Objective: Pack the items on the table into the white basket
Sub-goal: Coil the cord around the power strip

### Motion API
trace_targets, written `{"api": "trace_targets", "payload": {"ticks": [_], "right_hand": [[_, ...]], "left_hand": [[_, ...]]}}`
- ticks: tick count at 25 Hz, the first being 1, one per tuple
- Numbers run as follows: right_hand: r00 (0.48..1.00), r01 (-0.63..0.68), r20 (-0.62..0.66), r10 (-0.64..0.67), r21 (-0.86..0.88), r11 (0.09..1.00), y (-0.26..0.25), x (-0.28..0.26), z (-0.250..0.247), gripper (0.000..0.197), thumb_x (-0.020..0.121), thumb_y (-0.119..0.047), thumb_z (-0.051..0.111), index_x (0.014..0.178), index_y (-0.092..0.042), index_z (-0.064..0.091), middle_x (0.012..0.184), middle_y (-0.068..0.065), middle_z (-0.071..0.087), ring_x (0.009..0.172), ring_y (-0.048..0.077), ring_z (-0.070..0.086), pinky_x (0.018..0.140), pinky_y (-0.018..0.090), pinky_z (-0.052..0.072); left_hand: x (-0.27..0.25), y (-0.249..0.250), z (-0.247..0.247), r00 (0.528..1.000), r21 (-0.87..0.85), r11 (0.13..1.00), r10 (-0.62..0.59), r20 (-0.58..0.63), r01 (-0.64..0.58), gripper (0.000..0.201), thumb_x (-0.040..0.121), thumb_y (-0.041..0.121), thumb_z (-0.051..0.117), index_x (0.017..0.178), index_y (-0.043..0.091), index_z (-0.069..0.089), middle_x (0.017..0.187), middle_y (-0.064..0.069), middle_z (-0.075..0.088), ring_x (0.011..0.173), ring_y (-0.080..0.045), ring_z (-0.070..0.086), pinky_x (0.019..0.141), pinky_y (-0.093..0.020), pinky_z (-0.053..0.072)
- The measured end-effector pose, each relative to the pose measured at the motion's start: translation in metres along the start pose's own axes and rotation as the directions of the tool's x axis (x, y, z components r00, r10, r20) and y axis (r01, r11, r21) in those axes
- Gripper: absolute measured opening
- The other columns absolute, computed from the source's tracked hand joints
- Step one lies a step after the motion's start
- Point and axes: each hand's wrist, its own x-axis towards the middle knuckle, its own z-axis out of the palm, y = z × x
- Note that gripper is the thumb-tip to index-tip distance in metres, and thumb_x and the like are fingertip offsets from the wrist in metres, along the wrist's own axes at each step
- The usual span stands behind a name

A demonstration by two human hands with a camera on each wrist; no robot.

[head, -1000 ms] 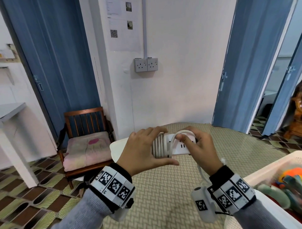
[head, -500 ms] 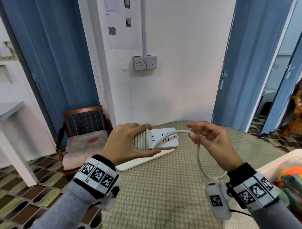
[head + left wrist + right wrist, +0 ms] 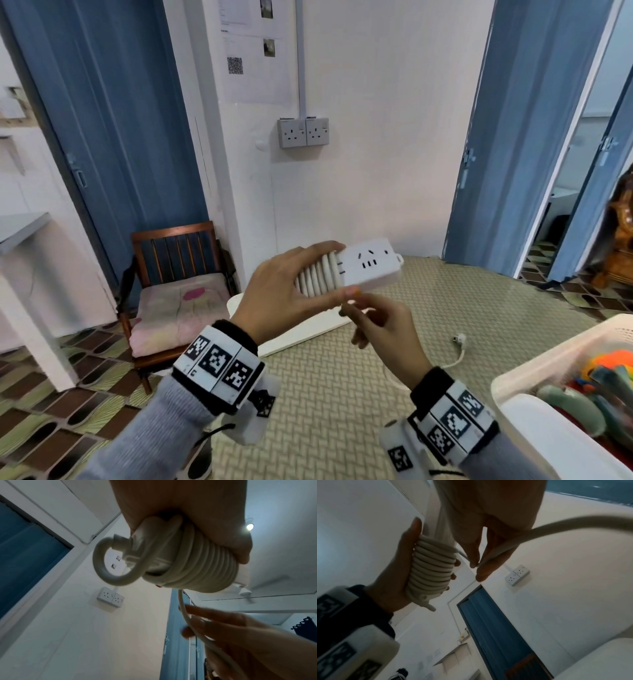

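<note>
A white power strip (image 3: 371,270) is held up over the table, with several turns of its white cord (image 3: 317,279) wound round its left end. My left hand (image 3: 329,270) grips that wound end, thumb below and fingers on top. Just beneath the strip, my right hand (image 3: 356,313) pinches the loose run of cord (image 3: 539,534) between thumb and fingers (image 3: 481,561). The coil (image 3: 197,563) fills the left wrist view, with the cord (image 3: 184,614) dropping to the right hand. The plug (image 3: 459,340) lies on the table. The white basket (image 3: 534,431) sits at the lower right.
Colourful items (image 3: 603,373) lie in the basket. A flat white board (image 3: 298,330) lies on the woven tablecloth (image 3: 342,394) under my hands. Past the table's left edge stand a wooden chair (image 3: 174,274) and a white table leg. Wall sockets (image 3: 303,132) are on the wall ahead.
My left hand has lifted the strip up and to the right. My right hand has swung from the strip's right side to beneath it, carrying the cord under.
</note>
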Motion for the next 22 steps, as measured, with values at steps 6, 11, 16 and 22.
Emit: {"api": "trace_targets", "payload": {"ticks": [6, 11, 16, 22], "right_hand": [[0.932, 0.361, 0.107, -0.345, -0.324, 0.874, -0.006, -0.023, -0.024, 0.02, 0.089, -0.027, 0.06, 0.096, -0.012, 0.071, 0.077, -0.015, 0.059, 0.073, 0.002, 0.056, 0.068, 0.016, 0.043], [0.809, 0.548, 0.155, -0.567, -0.55, 0.631, -0.035, 0.004, -0.021, 0.015, 0.09, -0.025, 0.048, 0.085, -0.023, 0.062, 0.083, 0.0, 0.05, 0.081, 0.019, 0.053, 0.069, 0.038, 0.048], [0.903, 0.38, 0.063, -0.425, -0.576, 0.723, -0.042, 0.022, -0.033, 0.031, 0.084, -0.047, 0.053, 0.106, -0.03, 0.065, 0.106, -0.012, 0.048, 0.101, 0.008, 0.045, 0.086, 0.015, 0.036], [0.964, 0.264, 0.088, -0.25, -0.28, 0.923, -0.039, 0.017, -0.03, 0.033, 0.089, -0.047, 0.05, 0.097, -0.018, 0.066, 0.087, -0.006, 0.067, 0.079, 0.009, 0.063, 0.067, 0.027, 0.048]], "left_hand": [[0.002, -0.022, -0.001, 0.99, 0.119, 0.985, -0.117, -0.084, 0.126, 0.083, 0.052, 0.088, 0.052, 0.125, 0.048, 0.047, 0.1, 0.014, 0.059, 0.089, -0.004, 0.054, 0.086, -0.037, 0.047], [-0.004, -0.017, 0.017, 0.998, 0.219, 0.974, -0.056, 0.031, 0.048, 0.096, 0.045, 0.092, 0.051, 0.131, 0.049, 0.044, 0.098, 0.015, 0.057, 0.093, -0.006, 0.052, 0.083, -0.03, 0.032], [-0.008, -0.004, 0.028, 0.996, 0.235, 0.971, 0.063, -0.069, -0.045, 0.074, 0.061, 0.082, 0.057, 0.12, 0.038, 0.054, 0.092, 0.014, 0.063, 0.083, -0.008, 0.059, 0.078, -0.038, 0.046], [-0.009, -0.001, 0.027, 0.999, 0.263, 0.964, -0.028, 0.018, 0.022, 0.086, 0.058, 0.093, 0.043, 0.126, 0.041, 0.052, 0.098, 0.018, 0.059, 0.089, -0.006, 0.057, 0.083, -0.038, 0.048]]}}
